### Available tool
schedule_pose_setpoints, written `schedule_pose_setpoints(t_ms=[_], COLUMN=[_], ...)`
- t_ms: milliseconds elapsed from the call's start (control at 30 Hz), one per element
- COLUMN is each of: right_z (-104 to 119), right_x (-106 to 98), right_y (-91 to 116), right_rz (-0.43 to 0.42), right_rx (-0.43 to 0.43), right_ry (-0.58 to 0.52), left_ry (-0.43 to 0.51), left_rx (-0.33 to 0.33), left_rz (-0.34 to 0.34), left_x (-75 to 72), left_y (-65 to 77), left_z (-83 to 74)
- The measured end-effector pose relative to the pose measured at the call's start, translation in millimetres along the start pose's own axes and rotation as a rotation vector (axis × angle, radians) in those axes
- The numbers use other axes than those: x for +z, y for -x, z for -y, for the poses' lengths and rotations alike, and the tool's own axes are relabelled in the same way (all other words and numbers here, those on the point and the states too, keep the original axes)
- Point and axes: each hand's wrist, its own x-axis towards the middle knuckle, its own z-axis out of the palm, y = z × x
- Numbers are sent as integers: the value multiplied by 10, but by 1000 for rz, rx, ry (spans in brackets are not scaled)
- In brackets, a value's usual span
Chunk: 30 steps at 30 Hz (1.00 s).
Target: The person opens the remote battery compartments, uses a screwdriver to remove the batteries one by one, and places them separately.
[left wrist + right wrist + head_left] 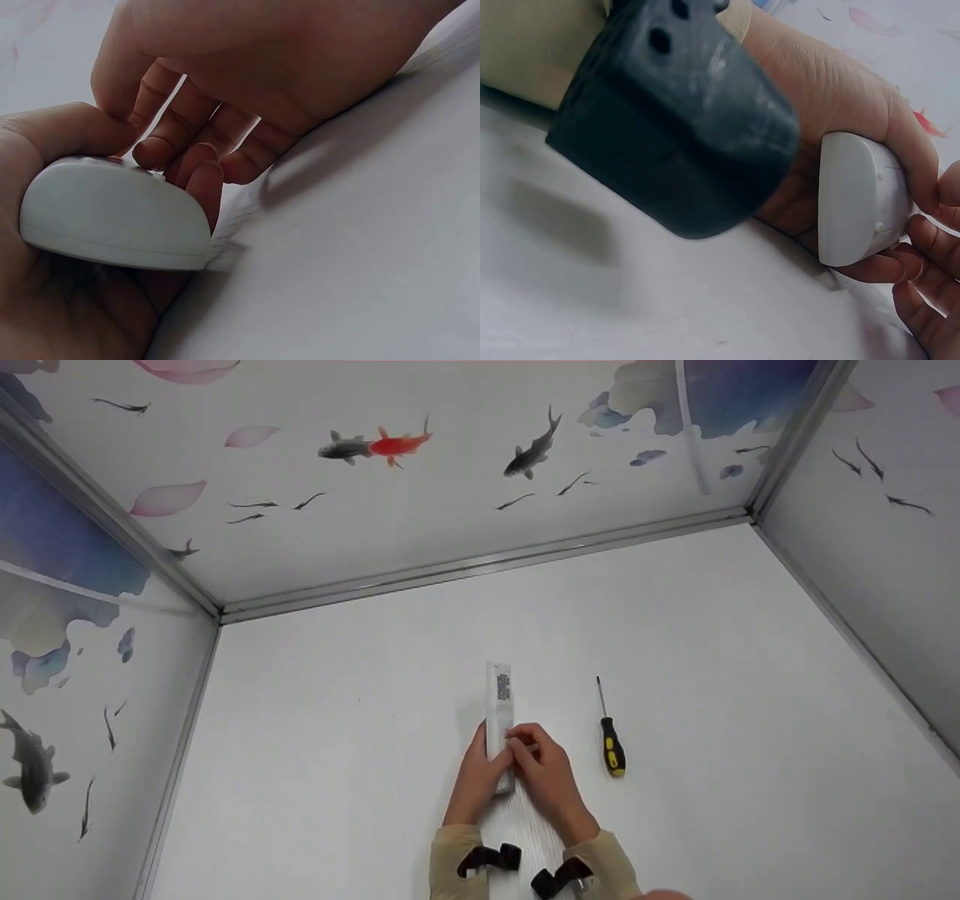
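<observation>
A long white remote control [495,712], with a printed label near its far end, is held over the table. My left hand [475,787] grips it along its sides, fingers wrapped beneath and thumb on top. The left wrist view shows the remote's rounded end [112,214]. Bent over its upper face is my right hand [553,787], with thumb and index fingertips close together at the right edge. Whether these fingertips pinch something small is hidden. In the right wrist view, small bumps show on the remote's upper face [889,199].
A black and yellow screwdriver [613,746] lies right of the hands, its tip pointing away. The white table [322,750] is bordered by metal-framed panels [450,525] printed with fish. Black wrist mounts [491,856] sit on both sleeves.
</observation>
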Motion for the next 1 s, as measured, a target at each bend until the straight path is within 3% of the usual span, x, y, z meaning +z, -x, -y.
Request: schedule_pose_setpoints(t_ms=[400, 633, 733, 1000], right_z=[25, 223, 349, 326], right_x=[5, -46, -67, -54], right_y=[-7, 48, 78, 79], right_rz=[-10, 43, 57, 57], right_rx=[8, -147, -170, -93], right_ry=[-4, 33, 34, 14], left_ry=[38, 104, 115, 92], left_rx=[-7, -3, -5, 12], left_rz=[-47, -43, -38, -54], left_x=[-3, -33, -46, -41], left_y=[-15, 5, 1, 6], left_z=[36, 34, 31, 21])
